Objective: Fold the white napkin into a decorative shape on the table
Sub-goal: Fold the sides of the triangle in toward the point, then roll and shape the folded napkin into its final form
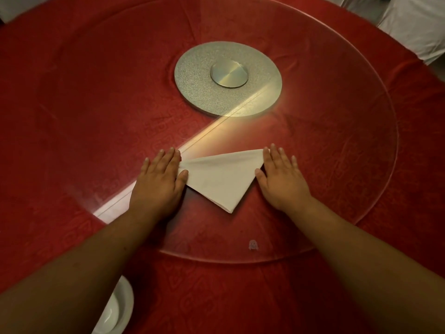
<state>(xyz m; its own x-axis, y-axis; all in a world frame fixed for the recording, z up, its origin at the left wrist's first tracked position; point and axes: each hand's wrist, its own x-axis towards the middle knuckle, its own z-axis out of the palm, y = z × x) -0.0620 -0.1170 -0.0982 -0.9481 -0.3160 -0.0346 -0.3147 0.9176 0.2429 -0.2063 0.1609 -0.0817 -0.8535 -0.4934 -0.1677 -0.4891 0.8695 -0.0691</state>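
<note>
The white napkin (222,178) lies folded into a triangle on the glass turntable, its long edge away from me and its point toward me. My left hand (159,179) rests flat on the napkin's left corner, fingers together, thumb on the cloth. My right hand (280,177) lies flat at the right corner, its fingertips by the cloth's far tip. Neither hand grips the napkin; both press palm down.
A round glass turntable (361,189) covers the red tablecloth (216,297), with a silver hub (228,79) at its centre. White dishes (115,309) sit at the near left table edge. White-covered chairs (414,22) stand at the far right.
</note>
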